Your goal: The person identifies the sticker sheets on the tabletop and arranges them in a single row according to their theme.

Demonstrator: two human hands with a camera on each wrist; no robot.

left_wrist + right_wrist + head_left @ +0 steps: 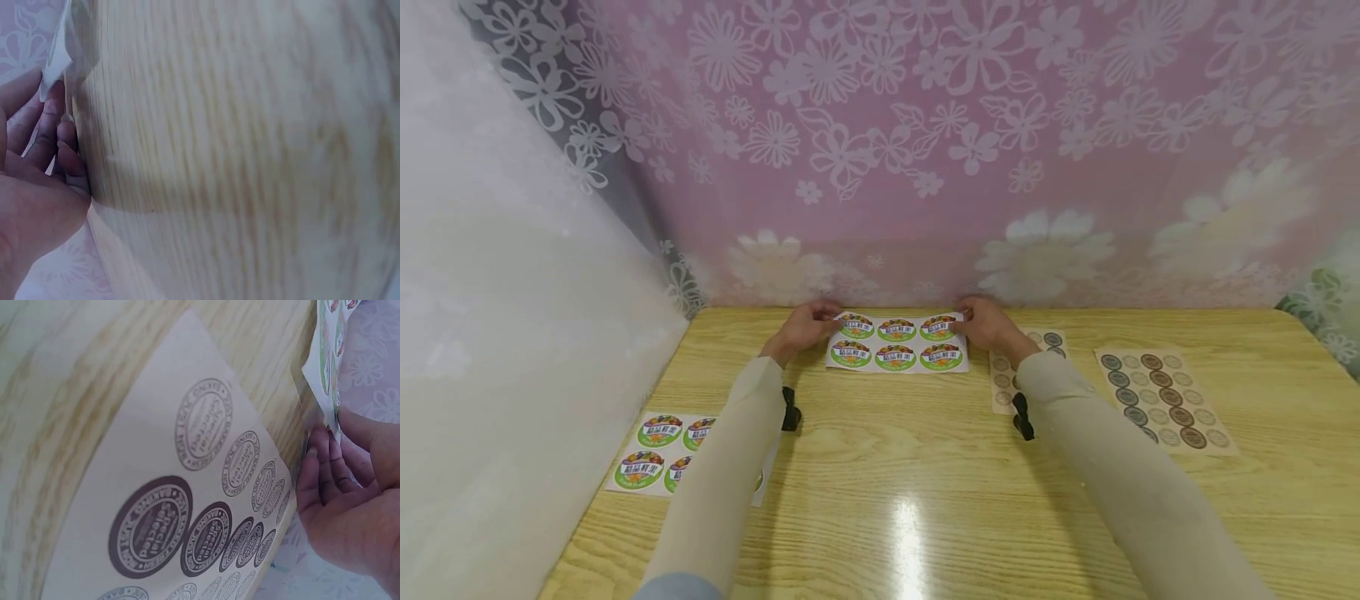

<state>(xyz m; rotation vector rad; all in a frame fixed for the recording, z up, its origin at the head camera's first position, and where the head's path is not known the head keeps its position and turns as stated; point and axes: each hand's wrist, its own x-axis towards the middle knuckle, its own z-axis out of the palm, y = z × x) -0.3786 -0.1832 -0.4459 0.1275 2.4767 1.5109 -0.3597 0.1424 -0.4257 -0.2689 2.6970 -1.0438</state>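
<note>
A white sticker sheet [897,342] with round fruit labels lies near the table's far edge in the head view. My left hand [807,327] pinches its left end between thumb and fingers. At the opposite end, my right hand [988,323] pinches the sheet too. The left wrist view shows that hand [37,187] with a corner of white paper between thumb and fingers. In the right wrist view, my right hand [350,494] holds the raised corner of the fruit sticker sheet [325,356], tilted off the wood.
A second fruit sticker sheet [651,454] lies at the left, partly under my left forearm. Brown round-label sheets lie at the right, one [1003,387] partly behind my right arm and another [1165,400] farther right. A flowered curtain [880,167] hangs along the table's [865,467] back.
</note>
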